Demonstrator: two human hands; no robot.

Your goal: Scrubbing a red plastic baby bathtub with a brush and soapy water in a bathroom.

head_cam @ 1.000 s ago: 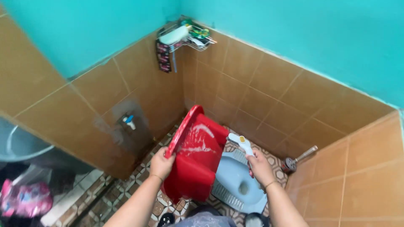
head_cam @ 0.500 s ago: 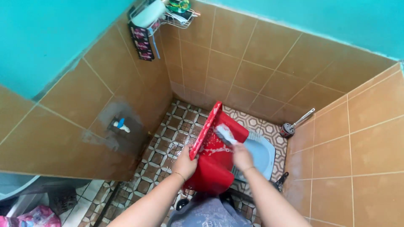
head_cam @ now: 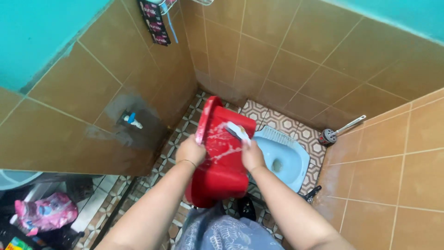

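Note:
A red plastic tub [head_cam: 223, 166] is tilted on its side, streaked with white soap foam. My left hand [head_cam: 190, 151] grips its rim on the left. My right hand [head_cam: 252, 155] holds a white scrub brush [head_cam: 237, 130] pressed against the tub's soapy outer side. Both forearms reach out from the bottom of the view over a patterned grey garment.
A pale blue squat toilet [head_cam: 284, 159] lies in the patterned tile floor behind the tub. A toilet brush [head_cam: 340, 129] leans in the right corner. A blue wall tap [head_cam: 132, 120] juts from the left tiled wall. A pink bag [head_cam: 46, 213] sits bottom left.
The view has tilted down and closer. My right hand has slid the brush across the tub's side while the left hand keeps its hold on the rim.

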